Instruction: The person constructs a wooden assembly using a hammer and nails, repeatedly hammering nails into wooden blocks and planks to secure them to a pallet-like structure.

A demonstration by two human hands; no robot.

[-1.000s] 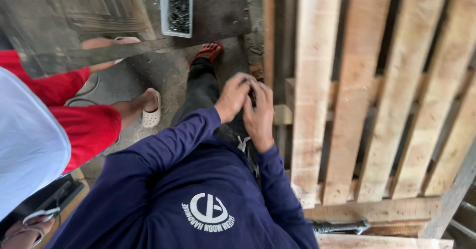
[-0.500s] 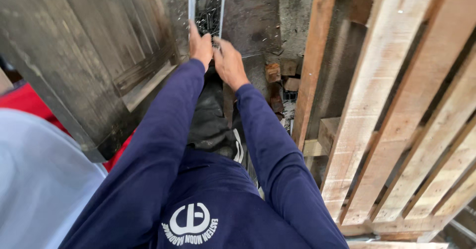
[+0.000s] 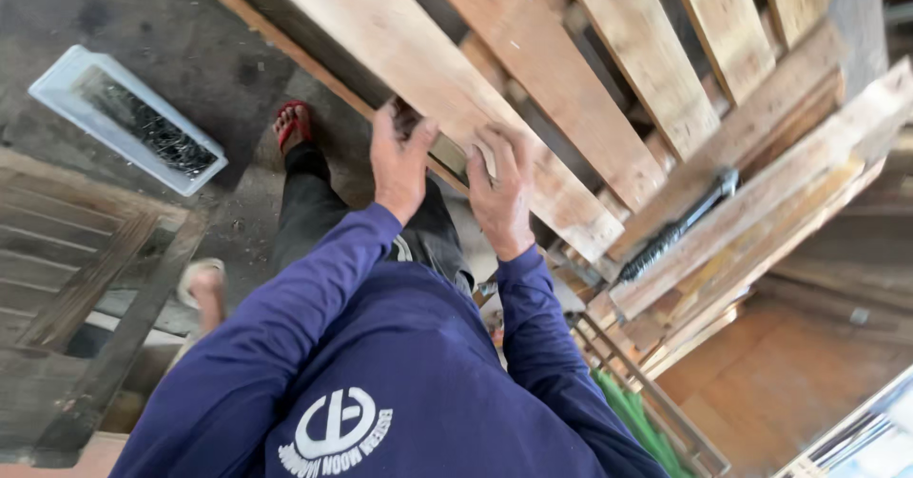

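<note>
Both hands sit in the middle of the frame: the left hand point(image 3: 399, 162) and the right hand point(image 3: 501, 191) lie with fingers spread, flat on the pale plank point(image 3: 447, 78) of the wooden pallet point(image 3: 666, 107). Splinters may hurt the bare palms; the nail tray point(image 3: 128, 121) is upper left

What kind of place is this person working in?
Probably a rough woodworking yard or pallet workshop. Both hands, left hand and right hand, rest on a pale wooden pallet, a white tray of dark nails sits on the stained concrete floor.
</note>
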